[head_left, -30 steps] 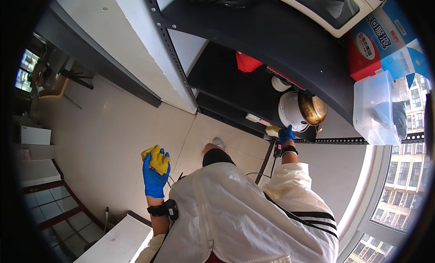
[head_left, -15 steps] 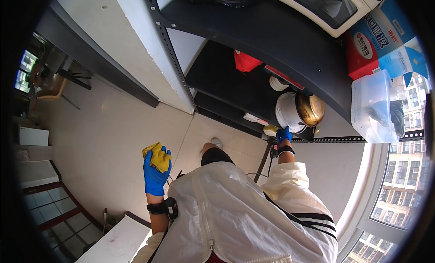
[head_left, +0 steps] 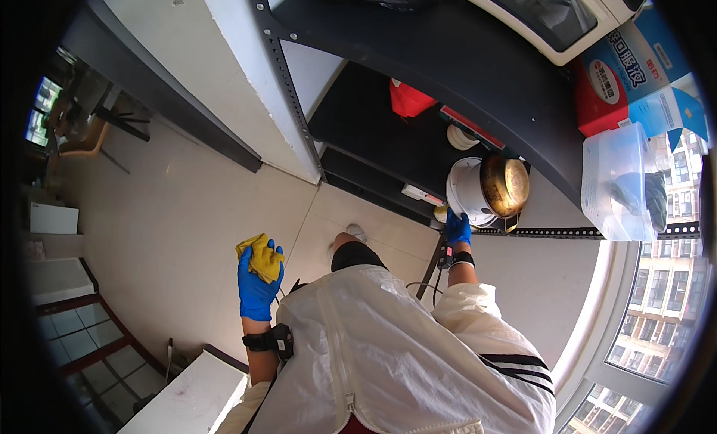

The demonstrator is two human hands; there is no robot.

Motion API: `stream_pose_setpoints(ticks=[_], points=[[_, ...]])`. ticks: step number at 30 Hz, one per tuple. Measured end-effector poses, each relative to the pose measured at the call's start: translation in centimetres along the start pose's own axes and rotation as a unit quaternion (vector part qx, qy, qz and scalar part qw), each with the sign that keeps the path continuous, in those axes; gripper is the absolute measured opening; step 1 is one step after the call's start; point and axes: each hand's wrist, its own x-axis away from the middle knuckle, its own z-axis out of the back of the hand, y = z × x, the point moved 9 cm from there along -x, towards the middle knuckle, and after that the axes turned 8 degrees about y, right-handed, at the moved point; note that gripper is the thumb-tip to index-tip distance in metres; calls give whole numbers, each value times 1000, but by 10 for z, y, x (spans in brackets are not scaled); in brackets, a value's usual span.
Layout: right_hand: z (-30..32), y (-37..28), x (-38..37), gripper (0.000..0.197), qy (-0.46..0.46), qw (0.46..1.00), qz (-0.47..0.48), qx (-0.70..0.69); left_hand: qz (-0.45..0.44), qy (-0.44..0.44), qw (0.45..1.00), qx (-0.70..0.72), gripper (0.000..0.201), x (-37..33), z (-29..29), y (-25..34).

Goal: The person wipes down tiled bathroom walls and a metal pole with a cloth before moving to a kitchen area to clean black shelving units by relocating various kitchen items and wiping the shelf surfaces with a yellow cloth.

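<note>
My left hand (head_left: pixel 259 284), in a blue glove, is closed round a crumpled yellow cloth (head_left: pixel 263 258) and hangs over the floor. At the front edge of the black middle shelf (head_left: pixel 373 135), my gloved right hand (head_left: pixel 458 229) grips the near rim of a white pot (head_left: pixel 464 189). The fingers on the pot are partly hidden. Against the white pot's right side leans a gold-brown, scorched metal pan (head_left: pixel 508 186), tilted with its bottom turned outward. White stacked bowls (head_left: pixel 461 137) stand behind the pot.
A red bag (head_left: pixel 411 98) and a flat white box (head_left: pixel 423 194) share the shelving. On the upper shelf sit a cream oven-like appliance (head_left: pixel 556 19), a blue and red carton (head_left: pixel 631 75) and a clear plastic bin (head_left: pixel 616 184) near the window. A white cabinet (head_left: pixel 190 395) stands at lower left.
The white pot and the gold-brown pan have shifted a little to the left and nearer, with my right hand on the pot. My left hand keeps its hold on the cloth.
</note>
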Motion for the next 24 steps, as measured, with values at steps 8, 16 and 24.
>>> stream_pose_setpoints(ticks=[8, 16, 24], points=[[44, -18, 2, 46, 26, 998, -16, -48, 17, 0, 1000, 0, 41, -3, -14, -5], [46, -20, 5, 47, 27, 997, 3, -66, 14, 5, 1000, -12, 41, -4, -9, -7], [36, 37, 18, 40, -35, 992, -117, 25, 2, -3, 1000, -3, 39, -5, -24, -15]])
